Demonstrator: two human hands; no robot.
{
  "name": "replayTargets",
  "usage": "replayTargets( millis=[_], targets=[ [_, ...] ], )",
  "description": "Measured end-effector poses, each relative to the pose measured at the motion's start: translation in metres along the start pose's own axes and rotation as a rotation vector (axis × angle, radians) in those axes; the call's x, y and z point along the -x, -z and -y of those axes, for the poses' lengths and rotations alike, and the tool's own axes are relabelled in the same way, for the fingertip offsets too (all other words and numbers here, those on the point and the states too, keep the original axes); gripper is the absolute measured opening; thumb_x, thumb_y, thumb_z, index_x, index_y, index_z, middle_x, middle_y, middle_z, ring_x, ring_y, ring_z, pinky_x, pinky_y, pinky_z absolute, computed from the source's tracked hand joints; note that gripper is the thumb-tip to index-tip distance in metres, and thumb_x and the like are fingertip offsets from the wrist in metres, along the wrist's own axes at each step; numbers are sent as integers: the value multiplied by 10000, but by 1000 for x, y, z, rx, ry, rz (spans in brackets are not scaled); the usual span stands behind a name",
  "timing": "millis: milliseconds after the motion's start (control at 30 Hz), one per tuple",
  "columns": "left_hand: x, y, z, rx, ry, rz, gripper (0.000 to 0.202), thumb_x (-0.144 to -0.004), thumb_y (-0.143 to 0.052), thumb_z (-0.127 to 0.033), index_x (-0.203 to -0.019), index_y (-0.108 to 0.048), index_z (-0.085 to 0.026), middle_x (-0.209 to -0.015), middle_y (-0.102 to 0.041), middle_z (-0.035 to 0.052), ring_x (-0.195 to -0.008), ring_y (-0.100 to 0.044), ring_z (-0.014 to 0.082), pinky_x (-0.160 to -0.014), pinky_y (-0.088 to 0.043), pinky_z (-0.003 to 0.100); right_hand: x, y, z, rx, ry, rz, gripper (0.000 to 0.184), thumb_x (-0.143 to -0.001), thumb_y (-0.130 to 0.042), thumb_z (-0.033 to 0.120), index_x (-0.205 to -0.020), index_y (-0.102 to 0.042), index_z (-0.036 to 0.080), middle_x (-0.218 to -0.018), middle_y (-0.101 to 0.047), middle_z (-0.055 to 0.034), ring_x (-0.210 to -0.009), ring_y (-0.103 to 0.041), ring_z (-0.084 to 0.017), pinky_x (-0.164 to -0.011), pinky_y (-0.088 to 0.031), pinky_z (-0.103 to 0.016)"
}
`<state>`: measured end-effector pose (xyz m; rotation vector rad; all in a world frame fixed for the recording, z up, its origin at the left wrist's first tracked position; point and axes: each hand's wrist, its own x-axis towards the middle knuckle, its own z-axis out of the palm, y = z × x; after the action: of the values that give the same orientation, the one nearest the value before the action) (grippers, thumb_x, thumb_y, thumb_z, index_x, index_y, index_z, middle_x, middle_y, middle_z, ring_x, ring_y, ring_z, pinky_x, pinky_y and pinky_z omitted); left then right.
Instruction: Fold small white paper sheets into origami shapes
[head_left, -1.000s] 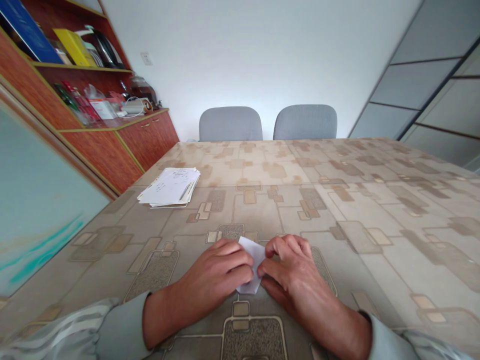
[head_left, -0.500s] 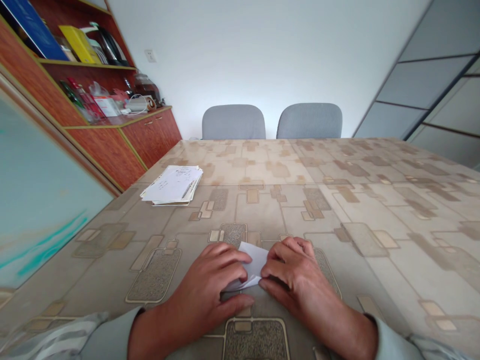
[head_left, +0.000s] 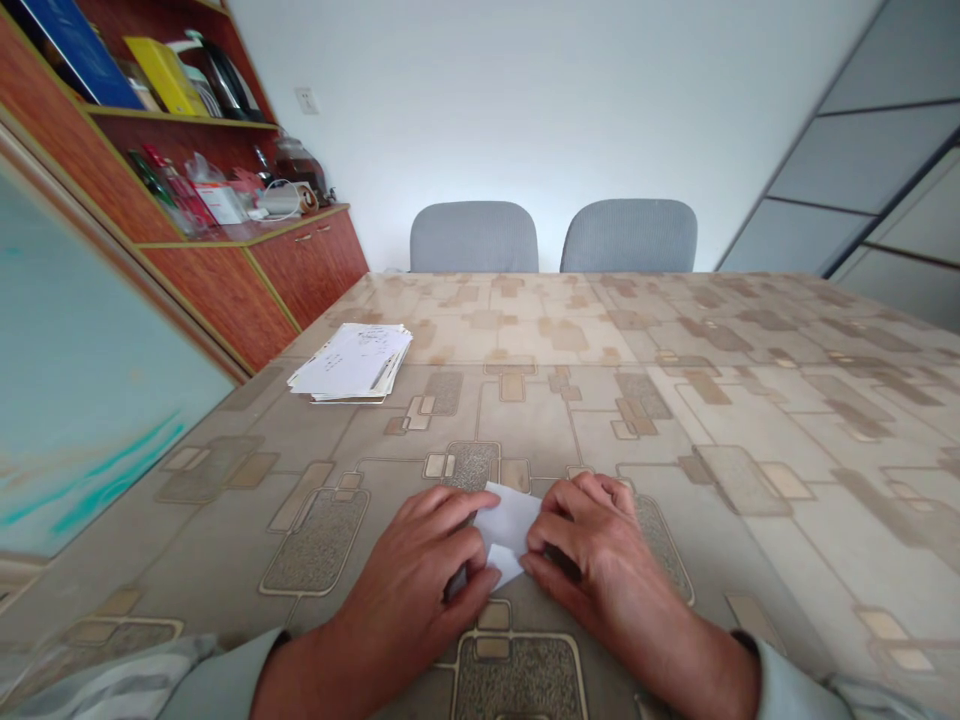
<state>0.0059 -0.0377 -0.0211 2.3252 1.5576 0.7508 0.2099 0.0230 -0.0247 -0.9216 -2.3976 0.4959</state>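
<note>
A broad, glossy table patterned with beige and brown rectangles (head_left: 675, 430) fills most of the view. Behind it, at left, stands a reddish-brown wooden cabinet with loaded shelves (head_left: 214, 290); along the far edge are two grey, round-cornered chair backs (head_left: 474, 238). A loose stack of white, handwritten paper sheets (head_left: 352, 360) lies left of centre. At the near edge, the left hand (head_left: 431, 555) and curled right hand (head_left: 592, 540) grip opposite sides of a small, folded piece of white paper (head_left: 508, 520), centred between them.
</note>
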Motion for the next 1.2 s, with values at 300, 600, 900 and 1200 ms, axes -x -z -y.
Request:
replayTargets(
  millis=[300, 600, 900, 1200],
  targets=[
    [1, -3, 4, -77, -35, -29, 74, -835, -620, -144, -828, -575, -201, -1123, -643, 35, -999, -535, 237, -854, -407, 380, -3, -9, -3, -15, -37, -58, 183, -727, -782, 178, -670, -614, 225, -736, -593, 32, -801, -520, -184, -805, -299, -349],
    [-4, 5, -7, -381, -359, 115, 157, -931, -572, -235, -784, -582, -184, -739, -589, 0, -712, -481, 195, -664, -335, 356, -3, -7, -3, -35, -59, -72, 192, -709, -759, 88, -675, -618, 213, -727, -594, 34, -795, -520, -172, -800, -300, -337],
    [-27, 7, 16, -279, -522, -33, 190, -990, -448, -146, -931, -628, -132, -860, -675, 49, -767, -558, 186, -698, -440, 327, -6, 11, -6, -20, 154, 60, 157, -816, -726, 207, -941, -641, 249, -931, -678, 22, -942, -516, -192, -936, -280, -376],
    [-32, 9, 27, -230, -481, 23, 209, -1009, -444, -197, -975, -646, -155, -974, -695, 36, -858, -568, 186, -775, -459, 341, -7, 7, -8, 223, 321, 83, 211, -973, -536, 261, -772, -565, 203, -767, -618, 26, -827, -499, -155, -974, -250, -398]
  ],
)
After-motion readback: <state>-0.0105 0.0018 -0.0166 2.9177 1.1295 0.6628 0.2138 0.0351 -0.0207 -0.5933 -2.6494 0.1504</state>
